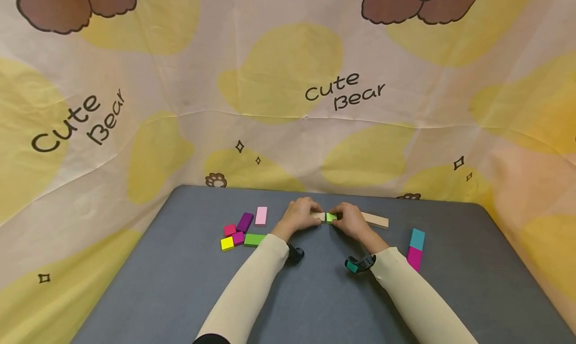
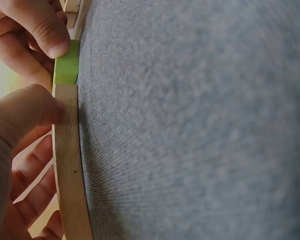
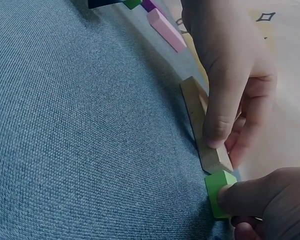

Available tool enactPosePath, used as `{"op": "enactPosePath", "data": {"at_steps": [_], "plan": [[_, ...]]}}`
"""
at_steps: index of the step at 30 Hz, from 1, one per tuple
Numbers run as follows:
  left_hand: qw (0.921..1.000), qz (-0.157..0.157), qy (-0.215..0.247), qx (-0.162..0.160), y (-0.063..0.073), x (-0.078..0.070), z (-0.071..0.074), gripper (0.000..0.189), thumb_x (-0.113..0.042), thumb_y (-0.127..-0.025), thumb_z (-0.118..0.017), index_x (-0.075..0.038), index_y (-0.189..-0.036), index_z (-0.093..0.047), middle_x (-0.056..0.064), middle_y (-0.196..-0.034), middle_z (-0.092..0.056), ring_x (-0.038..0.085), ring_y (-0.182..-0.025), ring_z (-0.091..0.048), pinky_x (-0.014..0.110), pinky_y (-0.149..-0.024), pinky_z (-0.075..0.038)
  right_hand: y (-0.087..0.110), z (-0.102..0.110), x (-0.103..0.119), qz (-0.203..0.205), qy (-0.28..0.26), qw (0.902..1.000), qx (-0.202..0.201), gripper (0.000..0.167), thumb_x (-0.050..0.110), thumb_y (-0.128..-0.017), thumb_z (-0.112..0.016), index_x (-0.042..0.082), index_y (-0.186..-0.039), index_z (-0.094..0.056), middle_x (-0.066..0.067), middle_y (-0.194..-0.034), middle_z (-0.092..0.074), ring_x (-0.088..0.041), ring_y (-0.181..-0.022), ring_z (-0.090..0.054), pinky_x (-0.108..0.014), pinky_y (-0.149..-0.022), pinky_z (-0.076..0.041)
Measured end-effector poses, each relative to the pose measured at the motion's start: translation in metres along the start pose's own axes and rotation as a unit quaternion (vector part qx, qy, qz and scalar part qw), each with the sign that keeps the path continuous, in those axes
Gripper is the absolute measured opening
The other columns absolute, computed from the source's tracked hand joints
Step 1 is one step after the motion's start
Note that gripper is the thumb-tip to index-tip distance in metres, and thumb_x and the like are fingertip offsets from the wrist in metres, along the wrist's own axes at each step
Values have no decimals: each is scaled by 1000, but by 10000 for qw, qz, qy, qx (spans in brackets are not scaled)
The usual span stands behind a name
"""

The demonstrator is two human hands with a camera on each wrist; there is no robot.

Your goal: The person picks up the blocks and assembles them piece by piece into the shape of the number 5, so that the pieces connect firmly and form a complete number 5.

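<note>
Near the far edge of the table, my left hand [image 1: 302, 214] pinches a plain wooden block [image 2: 70, 160] by its end, thumb on the near side. Facing it, my right hand [image 1: 351, 219] pinches a small light green block [image 3: 215, 195] between thumb and fingers. The two blocks lie end to end in a row, the green one right at the wooden one's end in both wrist views. Beyond my right hand, a second plain wooden block [image 1: 375, 220] continues the line; its left part is hidden by that hand.
Left on the grey table [image 1: 171, 284] lie a pink block [image 1: 261, 216], a purple block [image 1: 245, 222], a green block [image 1: 254, 240], a yellow block [image 1: 227, 244] and small red and magenta ones. A blue block [image 1: 417, 239] and a magenta block [image 1: 414, 259] lie right. A printed cloth [image 1: 279, 94] hangs behind.
</note>
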State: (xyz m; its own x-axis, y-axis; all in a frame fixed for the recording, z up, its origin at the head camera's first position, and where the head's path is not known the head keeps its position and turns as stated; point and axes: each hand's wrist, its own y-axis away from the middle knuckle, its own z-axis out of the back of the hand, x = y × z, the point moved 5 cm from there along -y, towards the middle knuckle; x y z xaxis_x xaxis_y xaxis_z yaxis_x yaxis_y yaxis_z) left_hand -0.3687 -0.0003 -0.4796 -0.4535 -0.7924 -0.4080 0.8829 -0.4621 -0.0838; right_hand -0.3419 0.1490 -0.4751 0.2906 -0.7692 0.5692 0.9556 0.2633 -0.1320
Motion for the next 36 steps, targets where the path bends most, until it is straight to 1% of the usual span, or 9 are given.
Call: {"op": "enactPosePath", "data": {"at_steps": [8, 16, 18, 21, 27, 30, 36], "plan": [[10000, 61, 78, 11, 0, -2, -1, 24, -32, -84, -71, -27, -107, -74, -5, -104, -66, 14, -90, -56, 33, -81, -38, 0, -1, -2, -10, -6, 10000, 35, 27, 4, -82, -71, -1, -108, -71, -14, -104, -66, -27, -91, -62, -40, -76, -51], [9999, 147, -2, -33, 0, -3, -3, 24, -31, -82, -72, -27, -106, -74, -6, -102, -66, 14, -89, -54, 31, -77, -36, 0, -1, -1, -47, -69, 9999, 55, 26, 4, -82, -72, -1, -107, -72, -15, -104, -65, -29, -93, -62, -40, -77, -52], [9999, 122, -36, -46, 0, -4, -2, 24, -31, -83, -72, -27, -106, -74, -5, -103, -66, 15, -91, -55, 32, -78, -37, -1, 0, -1, -41, -72, 10000, 53, 26, 3, -82, -72, -1, -107, -72, -15, -103, -65, -28, -92, -62, -40, -77, -52], [9998, 68, -142, -77, 1, -7, 0, 28, -32, -84, -71, -27, -111, -73, -5, -108, -66, 18, -98, -56, 35, -83, -40, -1, 0, -2, -48, -45, 10000, 52, 25, 3, -82, -72, -1, -107, -72, -14, -103, -66, -28, -91, -62, -40, -77, -52], [9995, -84, -270, -135, 5, -12, 11, 35, -36, -86, -69, -28, -120, -68, -3, -119, -63, 21, -111, -56, 42, -93, -44, -2, 0, -2, -21, 10, 9999, 101, 26, 3, -81, -72, -1, -107, -72, -14, -103, -66, -29, -92, -62, -41, -78, -52], [9995, -170, -251, -116, 9, -11, 18, 38, -37, -86, -68, -27, -122, -66, -2, -123, -61, 22, -113, -55, 43, -93, -46, -2, -1, -3, -28, 23, 9999, 120, 26, 3, -81, -72, -2, -107, -71, -15, -103, -65, -28, -91, -62, -41, -77, -52], [9991, -330, -243, -57, 18, -7, 33, 42, -38, -85, -66, -25, -125, -65, -1, -124, -60, 23, -110, -57, 43, -90, -48, -1, -2, -3, -76, 43, 9999, 113, 26, 3, -81, -72, -2, -106, -72, -14, -101, -65, -27, -90, -62, -40, -76, -52]]}}
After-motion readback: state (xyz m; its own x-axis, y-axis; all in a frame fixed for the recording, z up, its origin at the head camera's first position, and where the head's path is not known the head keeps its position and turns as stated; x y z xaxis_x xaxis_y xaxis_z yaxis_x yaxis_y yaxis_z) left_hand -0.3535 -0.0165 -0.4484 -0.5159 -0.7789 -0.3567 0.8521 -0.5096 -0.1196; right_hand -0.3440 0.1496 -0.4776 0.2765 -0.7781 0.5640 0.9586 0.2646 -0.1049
